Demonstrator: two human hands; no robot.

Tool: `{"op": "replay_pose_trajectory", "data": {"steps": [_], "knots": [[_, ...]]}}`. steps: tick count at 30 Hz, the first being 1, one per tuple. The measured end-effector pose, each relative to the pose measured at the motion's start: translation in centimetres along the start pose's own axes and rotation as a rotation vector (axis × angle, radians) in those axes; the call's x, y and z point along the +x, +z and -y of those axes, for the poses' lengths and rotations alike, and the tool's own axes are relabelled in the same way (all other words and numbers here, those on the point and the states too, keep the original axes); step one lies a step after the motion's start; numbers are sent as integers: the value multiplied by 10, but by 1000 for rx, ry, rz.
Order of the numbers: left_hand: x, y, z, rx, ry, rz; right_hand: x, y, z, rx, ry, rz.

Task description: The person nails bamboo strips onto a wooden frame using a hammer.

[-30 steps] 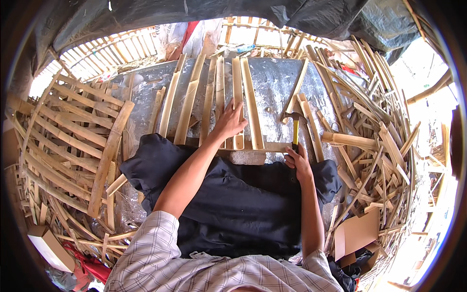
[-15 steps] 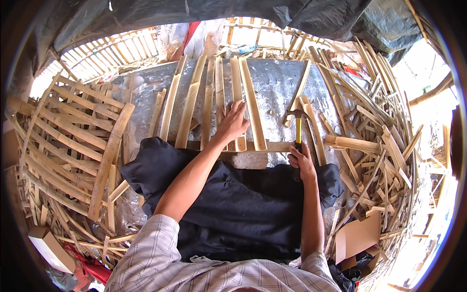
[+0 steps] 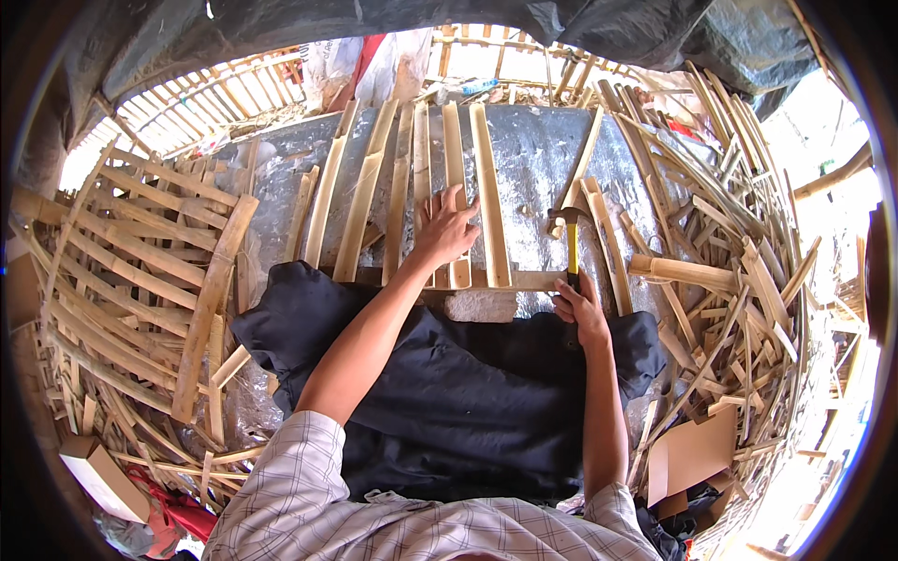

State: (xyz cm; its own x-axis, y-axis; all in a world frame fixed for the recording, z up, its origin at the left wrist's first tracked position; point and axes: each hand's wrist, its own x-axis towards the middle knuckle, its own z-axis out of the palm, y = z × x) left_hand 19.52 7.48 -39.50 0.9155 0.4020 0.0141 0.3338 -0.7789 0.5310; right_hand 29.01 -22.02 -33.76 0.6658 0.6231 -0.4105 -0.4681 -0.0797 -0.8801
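My left hand (image 3: 447,230) is over the split bamboo slats, its fingers apart and bent, beside the slat (image 3: 456,159) under its fingertips. Whether the fingers touch that slat is unclear. Just right of it lies another long bamboo slat (image 3: 489,201). Several slats run away from me side by side, their near ends on a crosswise bamboo strip (image 3: 535,280). My right hand (image 3: 584,310) grips a claw hammer (image 3: 572,245) by its black and yellow handle, head pointing away. Dark cloth (image 3: 449,393) covers my lap, below both hands.
A slatted bamboo panel (image 3: 140,271) leans at the left. Loose bamboo offcuts (image 3: 720,346) pile up on the right, near an open cardboard box (image 3: 690,458). Another box (image 3: 105,481) is at lower left. The slats lie over a grey sheet-covered surface (image 3: 538,154).
The rightmost slat of the row has swung its far end to the right, leaving a wider gap beside its neighbour. My left fingers have spread. The hammer stays nearly still.
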Motion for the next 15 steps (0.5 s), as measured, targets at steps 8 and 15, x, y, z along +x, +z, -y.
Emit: {"op": "replay_pose_trajectory", "data": {"steps": [8,15], "knots": [[9,-16,14,-34,-106,-155,2,-4,-2,45,-18,15],[-9,-7,20,184,-187,-167,1,-4,-3,46,-3,-11]]}}
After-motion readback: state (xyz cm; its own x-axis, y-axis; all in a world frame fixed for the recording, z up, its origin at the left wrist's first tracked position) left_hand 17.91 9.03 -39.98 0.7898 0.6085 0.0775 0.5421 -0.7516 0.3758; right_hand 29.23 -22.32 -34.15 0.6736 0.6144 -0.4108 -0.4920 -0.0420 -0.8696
